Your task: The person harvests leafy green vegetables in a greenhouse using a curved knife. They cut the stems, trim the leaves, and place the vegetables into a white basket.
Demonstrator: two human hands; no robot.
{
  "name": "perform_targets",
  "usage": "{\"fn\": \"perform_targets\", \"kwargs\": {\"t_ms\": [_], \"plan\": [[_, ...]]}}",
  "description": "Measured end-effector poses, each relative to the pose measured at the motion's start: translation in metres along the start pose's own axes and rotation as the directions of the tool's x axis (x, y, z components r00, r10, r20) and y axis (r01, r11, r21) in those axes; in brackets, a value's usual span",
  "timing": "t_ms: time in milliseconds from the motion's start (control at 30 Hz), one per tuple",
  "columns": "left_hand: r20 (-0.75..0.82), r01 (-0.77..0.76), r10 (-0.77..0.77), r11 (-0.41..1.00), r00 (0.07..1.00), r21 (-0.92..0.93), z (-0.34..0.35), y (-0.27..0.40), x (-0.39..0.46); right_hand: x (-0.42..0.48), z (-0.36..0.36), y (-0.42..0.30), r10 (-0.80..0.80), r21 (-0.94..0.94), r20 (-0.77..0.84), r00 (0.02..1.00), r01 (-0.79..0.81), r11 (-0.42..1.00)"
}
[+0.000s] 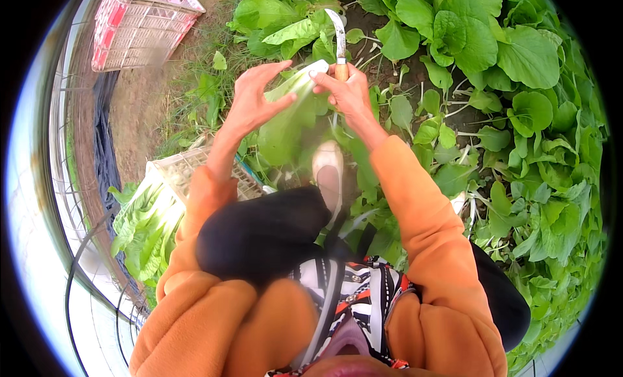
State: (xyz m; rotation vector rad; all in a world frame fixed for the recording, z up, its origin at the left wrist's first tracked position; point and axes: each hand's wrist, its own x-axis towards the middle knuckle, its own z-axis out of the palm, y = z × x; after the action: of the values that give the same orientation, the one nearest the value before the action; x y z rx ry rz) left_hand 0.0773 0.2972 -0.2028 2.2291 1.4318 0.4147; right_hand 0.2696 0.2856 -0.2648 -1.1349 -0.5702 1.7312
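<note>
My right hand [348, 87] is closed around the wooden handle of a curved harvesting knife [339, 36], its blade pointing away from me. The same hand's thumb presses against the pale cut base of a leafy green, of a bok choy kind [298, 92]. From there the head hangs down towards the left, its broad leaves partly blurred. My left hand [258, 94] is spread on the other side of that head, thumb and fingers apart. Whether it touches the leaves is hard to tell.
A plastic crate [182, 175] holding cut greens [148, 231] stands by my left arm. Another crate [141, 31] sits farther off at upper left. Growing greens [467, 36] fill the right side, with loose leaves on the soil. My shoe [327, 167] is below my hands.
</note>
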Motion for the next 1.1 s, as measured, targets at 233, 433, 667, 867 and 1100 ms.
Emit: {"fn": "perform_targets", "kwargs": {"t_ms": [233,433,667,867,1100], "plan": [[0.236,0.310,-0.218,0.812,0.947,-0.495,0.006,-0.009,-0.015,-0.008,0.015,-0.011,0.081,-0.276,0.147,0.986,-0.038,0.960],[0.423,0.399,-0.149,0.693,0.894,-0.600,-0.022,-0.023,-0.023,-0.003,0.010,-0.013,0.267,-0.111,0.421,0.867,-0.243,0.964],[0.313,0.371,-0.204,0.602,0.927,-0.707,-0.020,-0.043,-0.035,0.001,0.016,-0.001,0.057,-0.347,0.113,0.992,-0.014,0.938],[0.370,0.372,-0.079,0.371,0.926,-0.851,-0.023,-0.055,-0.019,0.013,0.036,-0.020,0.107,-0.324,0.414,0.904,0.036,0.945],[0.599,0.591,-0.018,0.189,0.800,-0.784,-0.012,-0.054,0.000,0.016,0.032,-0.014,0.158,-0.190,0.559,0.814,-0.059,0.980]]}}
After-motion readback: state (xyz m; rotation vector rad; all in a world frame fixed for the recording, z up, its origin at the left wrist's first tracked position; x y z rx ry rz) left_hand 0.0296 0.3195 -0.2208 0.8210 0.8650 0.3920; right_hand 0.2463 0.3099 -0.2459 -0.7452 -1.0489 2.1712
